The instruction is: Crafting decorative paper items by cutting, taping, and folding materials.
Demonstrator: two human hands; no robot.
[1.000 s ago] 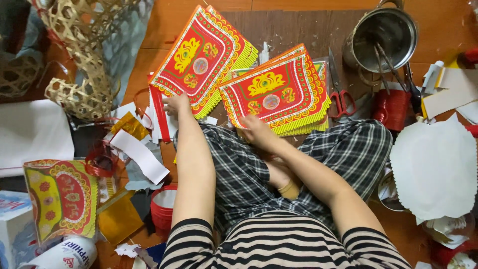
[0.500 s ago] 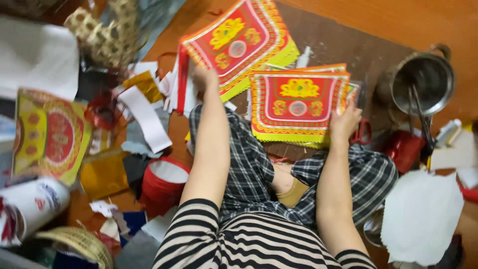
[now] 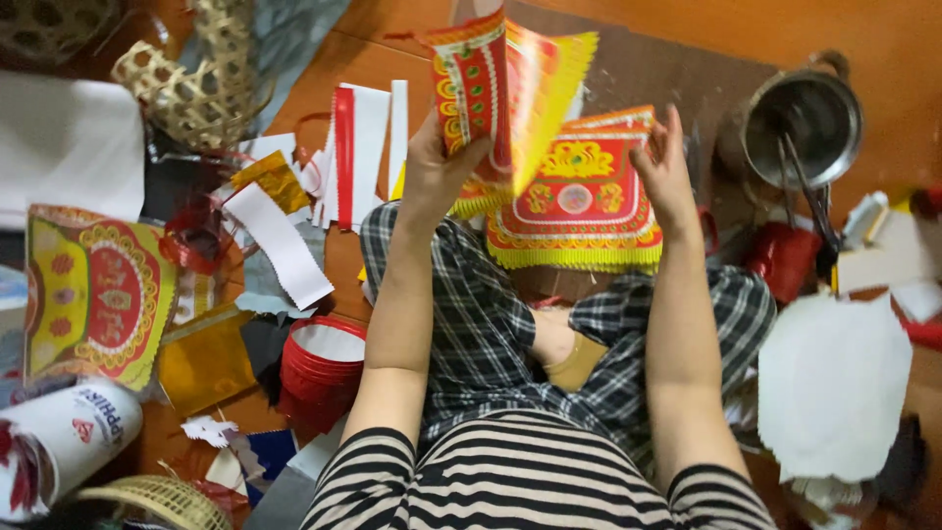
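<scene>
My left hand (image 3: pixel 437 162) grips a stack of red and yellow fringed paper sheets (image 3: pixel 500 93) and holds it lifted and tilted on edge above my lap. My right hand (image 3: pixel 665 167) is raised with fingers spread, touching the right edge of a second red and yellow fringed stack (image 3: pixel 574 201) that lies flat in front of my crossed legs in checked trousers.
A steel pot (image 3: pixel 800 123) with tools stands at the right beside a red object (image 3: pixel 782 260). White paper (image 3: pixel 834 383) lies lower right. On the left are woven bamboo frames (image 3: pixel 191 83), paper strips (image 3: pixel 280 245), red rings (image 3: pixel 319 368), another patterned sheet (image 3: pixel 93 294) and a paper roll (image 3: pixel 59 442).
My left hand has lifted its stack off the floor and tipped it upright. My right hand has moved up to the far right edge of the flat stack.
</scene>
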